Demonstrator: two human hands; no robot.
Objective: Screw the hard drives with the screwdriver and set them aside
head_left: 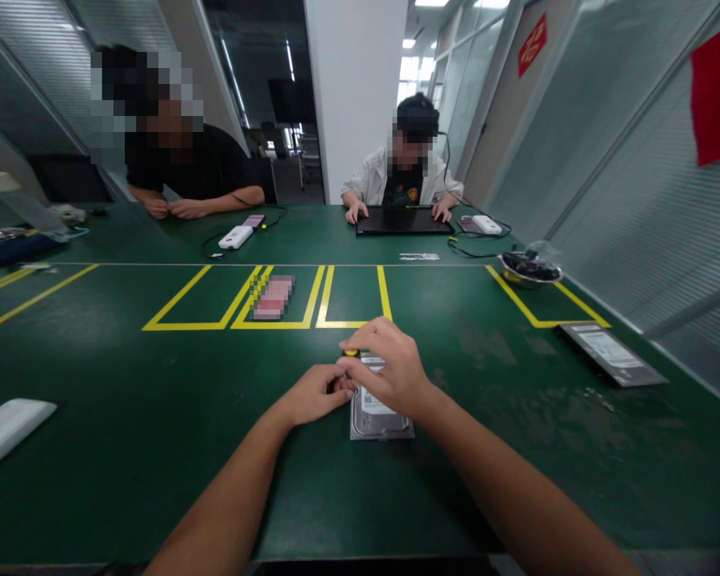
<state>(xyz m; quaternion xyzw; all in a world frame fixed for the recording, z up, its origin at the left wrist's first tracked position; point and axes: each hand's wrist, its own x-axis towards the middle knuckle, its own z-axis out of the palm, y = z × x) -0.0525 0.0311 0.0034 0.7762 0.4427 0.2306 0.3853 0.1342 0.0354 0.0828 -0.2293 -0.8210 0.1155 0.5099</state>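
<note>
A silver hard drive [384,428] with a white label lies flat on the green table in front of me. My right hand [393,368] arches over it, thumb and fingers closed round the top of a small screwdriver [351,352] with a yellow-and-black handle end. Its shaft and tip are hidden behind my fingers. My left hand [321,394] is at the drive's left edge with its fingers curled together just below the screwdriver. Whatever is between those fingertips is hidden.
Another drive-like metal unit [613,354] lies at right, near a metal bowl [531,272] of dark parts. Yellow tape [186,326] marks areas on the table [156,448]. A pixelated pink item [274,297] lies there. Two people sit opposite, one with hands on a black panel [405,221].
</note>
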